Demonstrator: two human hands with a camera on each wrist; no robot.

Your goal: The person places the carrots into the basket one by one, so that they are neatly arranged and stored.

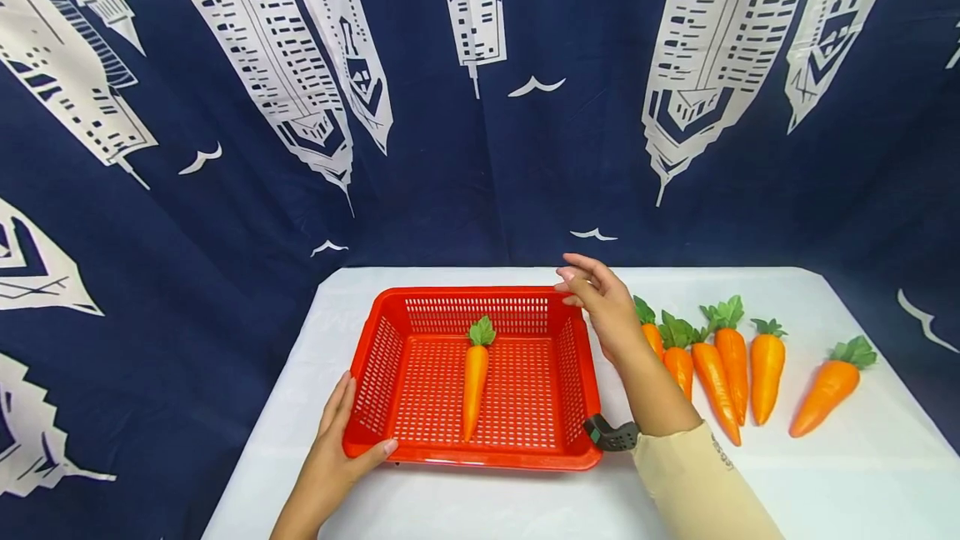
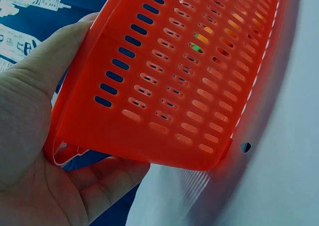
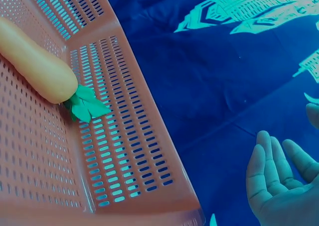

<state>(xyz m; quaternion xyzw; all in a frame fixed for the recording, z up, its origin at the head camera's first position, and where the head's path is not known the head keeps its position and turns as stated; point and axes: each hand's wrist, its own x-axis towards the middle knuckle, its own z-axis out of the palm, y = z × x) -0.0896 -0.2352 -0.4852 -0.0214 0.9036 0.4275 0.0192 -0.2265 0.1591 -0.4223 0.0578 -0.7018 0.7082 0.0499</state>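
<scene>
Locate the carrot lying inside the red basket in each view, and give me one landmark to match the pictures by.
Head: the carrot is centred left to right, below mid-height, leaves toward the top.
Left wrist: no clear view; orange and green glimpses through the slots, above centre, are probably it.
Right wrist: upper left, cut off by the left edge, leaves toward the picture's middle.
Shared landmark: the basket with its slotted walls.

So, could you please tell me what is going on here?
A person's left-hand grip holds the red basket at its near left corner. The right-hand grip is empty, near the far right corner. One carrot lies inside the basket; at least six more carrots lie on the white table to its right.
</scene>
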